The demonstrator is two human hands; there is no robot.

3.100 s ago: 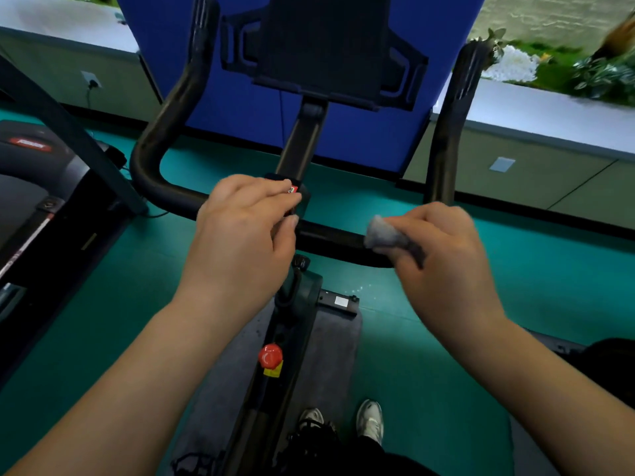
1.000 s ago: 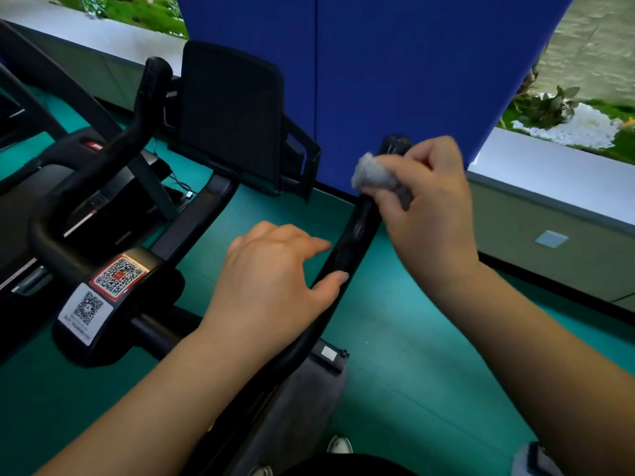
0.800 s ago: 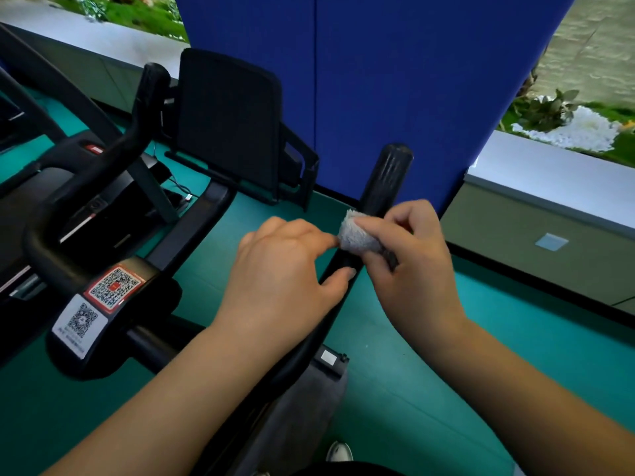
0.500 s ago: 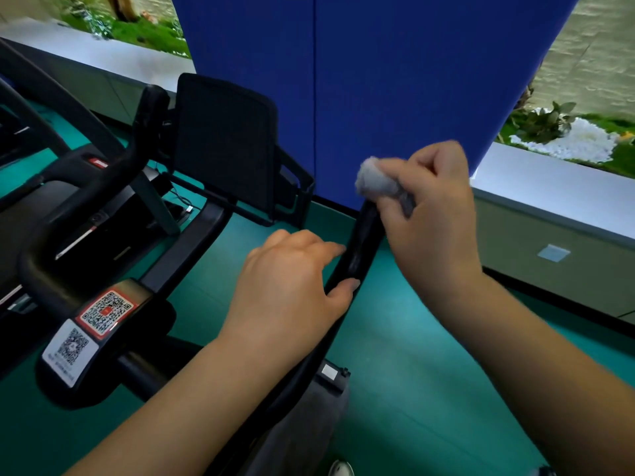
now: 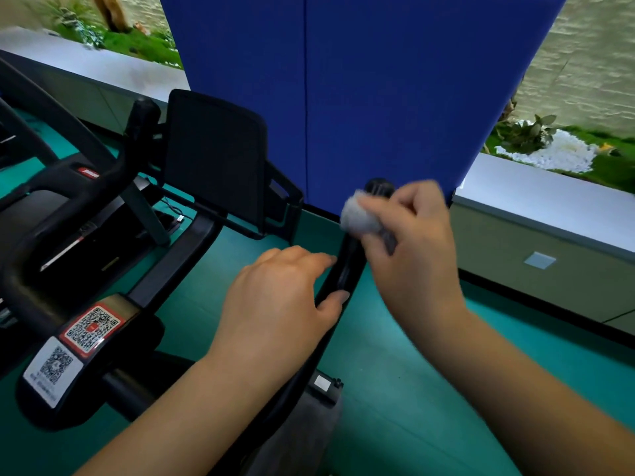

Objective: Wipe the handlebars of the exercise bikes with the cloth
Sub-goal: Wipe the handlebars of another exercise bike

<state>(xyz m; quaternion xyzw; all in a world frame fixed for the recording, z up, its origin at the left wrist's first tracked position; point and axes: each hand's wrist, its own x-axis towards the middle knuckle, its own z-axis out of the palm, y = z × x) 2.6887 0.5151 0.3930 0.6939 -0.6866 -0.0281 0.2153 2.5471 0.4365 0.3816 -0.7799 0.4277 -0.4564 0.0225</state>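
**Cloth riding high on the right handlebar**

At far left, a black tablet holder [image 5: 214,156] (flat, matte, with rounded corners) is standing above the bike's stem, where two QR-code stickers [image 5: 74,341] are sitting, one red-framed and one white. The left handlebar [image 5: 137,132] is rising as a thick, dull black tube.

Moving right, the left hand [image 5: 278,304] is wrapping round the lower stretch of the right handlebar [image 5: 345,269], fingers curled over the top and thumb pressing the near side. Just beyond it, the right hand [image 5: 415,245] is clutching a small, fuzzy grey cloth [image 5: 359,213], bunched into a ball and pressing against the bar near its ribbed tip; this hand is blurring slightly.

Smooth teal flooring [image 5: 395,389] is lying underneath. A deep blue partition [image 5: 378,91] is standing behind, and a pale grey ledge [image 5: 549,197] is running along the right with greenery and white pebbles beyond.
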